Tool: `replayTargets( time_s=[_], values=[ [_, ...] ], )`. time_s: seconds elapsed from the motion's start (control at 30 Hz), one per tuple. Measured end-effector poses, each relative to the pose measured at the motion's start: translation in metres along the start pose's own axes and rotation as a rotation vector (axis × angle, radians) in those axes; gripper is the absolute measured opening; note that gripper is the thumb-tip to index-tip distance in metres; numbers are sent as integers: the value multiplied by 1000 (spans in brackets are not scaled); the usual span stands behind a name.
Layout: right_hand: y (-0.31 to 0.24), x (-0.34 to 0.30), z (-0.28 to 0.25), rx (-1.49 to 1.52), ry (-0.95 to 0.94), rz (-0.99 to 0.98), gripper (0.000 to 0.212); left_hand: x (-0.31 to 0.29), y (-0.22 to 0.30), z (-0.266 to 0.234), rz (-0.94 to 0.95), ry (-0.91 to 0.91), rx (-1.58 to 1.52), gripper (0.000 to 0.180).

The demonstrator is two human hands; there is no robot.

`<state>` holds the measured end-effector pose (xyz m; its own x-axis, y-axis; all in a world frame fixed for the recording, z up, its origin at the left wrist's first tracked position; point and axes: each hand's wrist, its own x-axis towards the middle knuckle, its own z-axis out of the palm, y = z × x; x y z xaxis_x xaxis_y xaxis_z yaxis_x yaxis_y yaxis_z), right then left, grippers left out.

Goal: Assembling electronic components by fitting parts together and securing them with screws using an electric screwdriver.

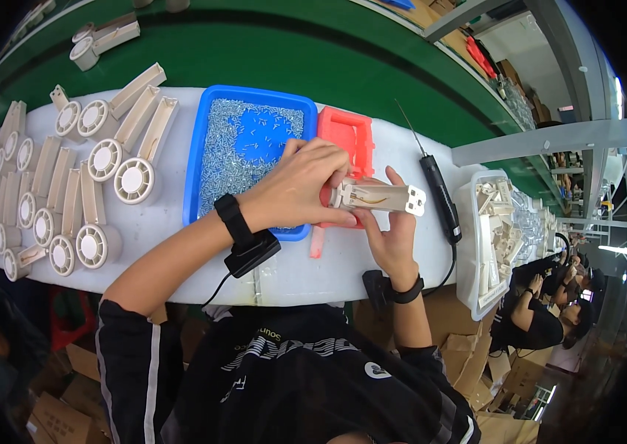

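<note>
Both hands hold a cream plastic housing (pixel 380 198) with a long hollow channel, a thin yellowish wire lying inside it. My left hand (pixel 298 181) closes round its round-head end, thumb below and fingers above; that end is mostly hidden. My right hand (pixel 393 244) grips it from beneath, with the thumb on the near side and fingertips showing beyond. The housing lies on its side over a red fixture (pixel 346 133), partly covered by my hands. Left of the fixture, a blue tray (pixel 196 163) contains many small silver screws (pixel 221 174), partly under my left forearm.
A black electric screwdriver (pixel 443 196) with a long bit lies right of my hands, its cord trailing nearer. Beyond it stands a translucent bin (pixel 466 251) of cream parts. Several similar round-headed housings (pixel 136 181) cover the table's left. A green conveyor (pixel 254 44) runs behind. People sit far right.
</note>
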<state>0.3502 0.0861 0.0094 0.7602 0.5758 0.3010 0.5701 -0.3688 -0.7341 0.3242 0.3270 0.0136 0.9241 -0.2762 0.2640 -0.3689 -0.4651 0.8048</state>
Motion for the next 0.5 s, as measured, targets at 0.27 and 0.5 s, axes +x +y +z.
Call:
replayTargets(
  time_s=[0.27, 0.5],
  values=[
    [-26, 16, -19, -206, -145, -74, 51, -4, -10, 6, 76, 23, 26, 53],
    [-26, 21, -15, -196, -135, -155, 39, -2, -12, 6, 82, 5, 26, 51]
  ],
)
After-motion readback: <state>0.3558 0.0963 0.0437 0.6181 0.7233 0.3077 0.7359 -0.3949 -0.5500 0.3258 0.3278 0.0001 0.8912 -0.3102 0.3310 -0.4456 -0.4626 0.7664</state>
